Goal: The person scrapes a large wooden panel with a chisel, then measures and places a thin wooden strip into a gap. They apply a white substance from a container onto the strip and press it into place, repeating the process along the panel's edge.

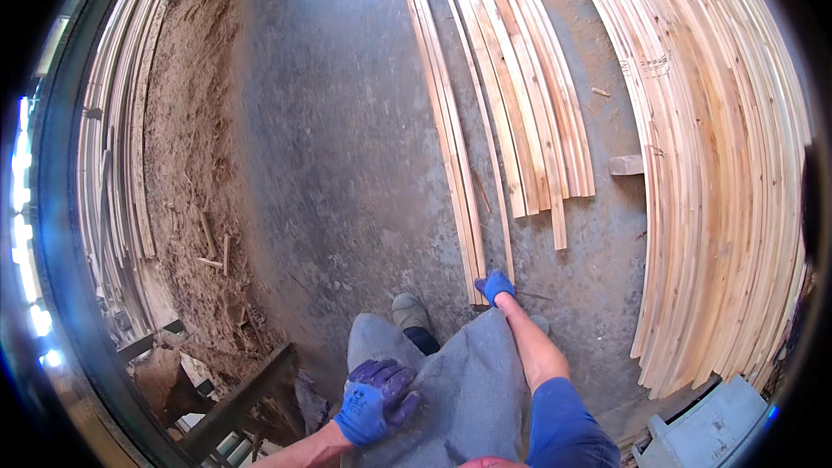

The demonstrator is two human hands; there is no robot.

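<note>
Here we close our blue-gloved right hand [495, 286] on the near end of a thin pale wooden strip [498, 199] lying on the grey concrete floor [347, 165]; our blue-gloved left hand [374, 399] rests empty, fingers curled, on our knee; many floor strips remain.

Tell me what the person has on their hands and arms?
Both the left hand and the right hand wear blue work gloves; the left glove shows a small pale marking. The right arm has a short blue sleeve, forearm bare.

Big stack of pale wooden strips [728, 165] far right, sawdust heap [195, 165] left, grey concrete floor [338, 147], perhaps a metal frame [234, 403] near left
</note>
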